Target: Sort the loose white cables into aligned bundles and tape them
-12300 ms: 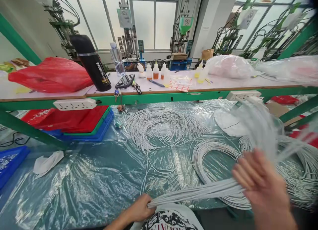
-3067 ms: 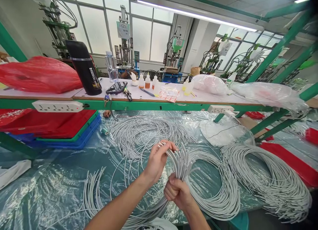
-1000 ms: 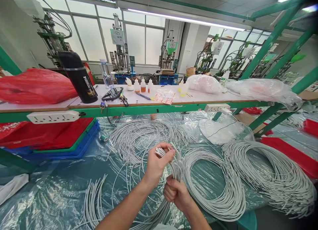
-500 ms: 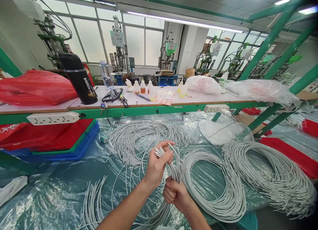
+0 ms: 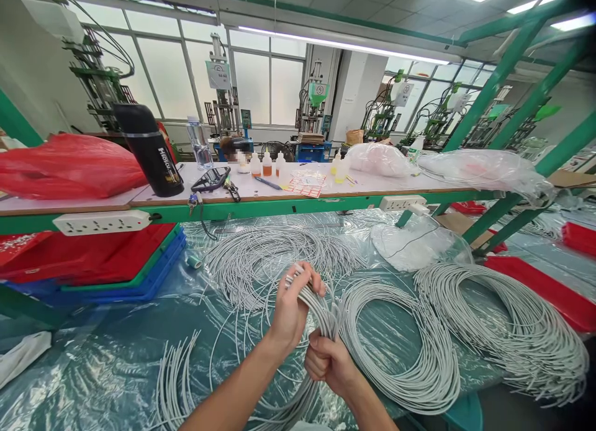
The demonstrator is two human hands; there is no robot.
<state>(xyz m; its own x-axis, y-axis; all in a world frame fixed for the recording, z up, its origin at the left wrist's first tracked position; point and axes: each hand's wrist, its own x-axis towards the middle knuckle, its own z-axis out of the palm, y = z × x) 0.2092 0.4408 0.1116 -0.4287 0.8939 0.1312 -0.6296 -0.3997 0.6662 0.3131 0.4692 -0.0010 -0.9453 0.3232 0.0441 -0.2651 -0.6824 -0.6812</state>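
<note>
A bundle of grey cables [image 5: 321, 313] runs through both of my hands. My left hand [image 5: 291, 303] is closed around the bundle near its cut ends, with the thumb and fingers pressing the strands together. Lower down, my right hand [image 5: 328, 359] makes a fist around the same bundle. Below that fist the cables curve down and left toward the table. Just to the right lies a round coil of grey cables [image 5: 400, 350]. Behind my hands spreads a looser cable pile [image 5: 237, 263]. Several short cable ends [image 5: 174, 375] lie at the left.
Another cable coil [image 5: 503, 325] lies at the far right beside a red tray [image 5: 544, 294]. Stacked trays [image 5: 139, 276] sit at the left. A raised shelf [image 5: 261, 204] crosses behind, bearing a black thermos [image 5: 149, 151], small bottles and plastic bags. Clear plastic sheeting [image 5: 107, 362] covers the table.
My left fingers have folded further over the cable ends, and the loose strands now lie closer together in that hand. My right hand has hardly moved.
</note>
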